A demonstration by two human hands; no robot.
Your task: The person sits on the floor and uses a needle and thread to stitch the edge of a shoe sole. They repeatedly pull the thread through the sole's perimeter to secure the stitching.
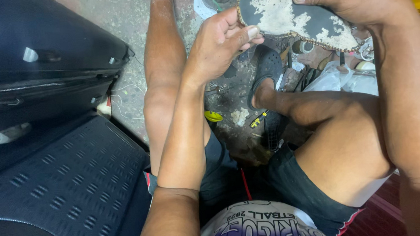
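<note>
A worn shoe sole (291, 18), dark with pale patches of old glue and a stitched braided edge, is held up near the top of the head view. My left hand (218, 43) pinches its near-left end between thumb and fingers. My right hand (352, 0) grips the far-right side, thumb pressed on the upper edge. Both of my bare legs stretch out below the sole, and my right foot wears a dark clog (267, 67).
A large dark blue hard-shell suitcase (53, 140) fills the left side. On the dirty floor lie a yellow cap (213, 116), a small yellow tool (257, 121), a tape roll (304, 46), clear plastic bags (342, 77) and thin threads.
</note>
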